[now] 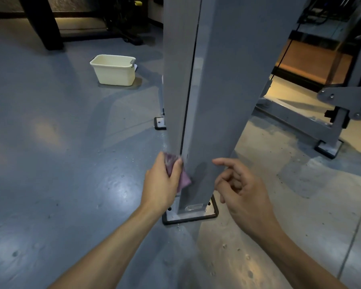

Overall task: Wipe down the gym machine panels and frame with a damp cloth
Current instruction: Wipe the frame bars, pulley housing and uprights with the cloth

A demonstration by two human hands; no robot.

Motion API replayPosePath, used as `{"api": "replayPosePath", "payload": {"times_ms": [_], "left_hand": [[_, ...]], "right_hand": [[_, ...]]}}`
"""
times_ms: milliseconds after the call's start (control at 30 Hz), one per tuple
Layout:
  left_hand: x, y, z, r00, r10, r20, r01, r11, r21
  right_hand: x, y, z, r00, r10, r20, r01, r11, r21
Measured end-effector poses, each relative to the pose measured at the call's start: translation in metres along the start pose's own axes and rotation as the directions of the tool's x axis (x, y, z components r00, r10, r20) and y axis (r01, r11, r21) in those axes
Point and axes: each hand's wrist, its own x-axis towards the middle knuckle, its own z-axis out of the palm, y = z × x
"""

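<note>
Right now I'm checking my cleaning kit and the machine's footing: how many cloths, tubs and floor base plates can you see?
Cloths: 1, purple cloth, gripped by the left hand
Tubs: 1, cream tub
Base plates: 3, near, behind, right
Total: 5
</note>
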Motion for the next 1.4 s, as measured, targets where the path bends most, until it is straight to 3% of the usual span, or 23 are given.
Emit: {"api": "replayPosePath", "payload": {"times_ms": [100, 267, 333, 467, 567, 700, 1000, 1133, 1233, 1300, 1333, 1400], "left_hand": [[-0.003, -0.01, -0.004, 0.997, -0.044, 0.057, 0.043, 0.999, 0.029], [-0.005, 0.017, -0.031, 0.988, 0.155, 0.02, -0.149, 0.972, -0.184], [-0.008, 0.028, -0.04, 0.97, 0.233, 0.071, -0.212, 0.951, -0.225], [-0.011, 0.046, -0.048, 0.915, 0.341, 0.215, -0.271, 0.915, -0.3], [-0.01, 0.055, -0.05, 0.913, 0.344, 0.218, -0.251, 0.897, -0.363], [-0.009, 0.063, -0.05, 0.899, 0.343, 0.273, -0.213, 0.887, -0.41], [-0.003, 0.059, -0.059, 0.889, 0.31, 0.337, -0.136, 0.881, -0.453], [-0.006, 0.059, -0.058, 0.902, 0.301, 0.309, -0.151, 0.891, -0.428], [-0.007, 0.062, -0.06, 0.935, 0.289, 0.204, -0.18, 0.885, -0.43], [-0.004, 0.065, -0.062, 0.957, 0.257, 0.132, -0.173, 0.877, -0.448], [-0.003, 0.066, -0.062, 0.964, 0.243, 0.11, -0.167, 0.87, -0.463], [0.0, 0.068, -0.06, 0.968, 0.236, 0.082, -0.168, 0.858, -0.485]], "right_hand": [[-0.004, 0.001, 0.004, 1.0, 0.002, -0.007, -0.002, 1.0, -0.025], [-0.004, -0.014, 0.007, 0.998, -0.015, -0.059, 0.014, 1.0, -0.012], [-0.004, -0.024, 0.007, 0.999, -0.022, -0.03, 0.021, 1.0, -0.02], [-0.004, -0.046, 0.006, 0.994, -0.064, 0.09, 0.052, 0.989, 0.137], [0.0, -0.053, 0.001, 0.988, -0.021, 0.152, -0.024, 0.956, 0.292], [0.001, -0.06, -0.001, 0.96, 0.143, 0.241, -0.239, 0.866, 0.439], [0.001, -0.077, -0.021, 0.904, 0.241, 0.352, -0.388, 0.807, 0.446], [-0.003, -0.077, -0.012, 0.903, 0.299, 0.307, -0.425, 0.726, 0.542], [-0.002, -0.096, -0.016, 0.972, 0.207, 0.108, -0.232, 0.813, 0.535], [0.003, -0.128, -0.027, 0.992, -0.069, -0.105, 0.101, 0.932, 0.348], [0.008, -0.148, -0.034, 0.951, -0.244, -0.192, 0.282, 0.937, 0.207], [0.023, -0.18, -0.046, 0.741, -0.614, -0.272, 0.59, 0.789, -0.172]]}}
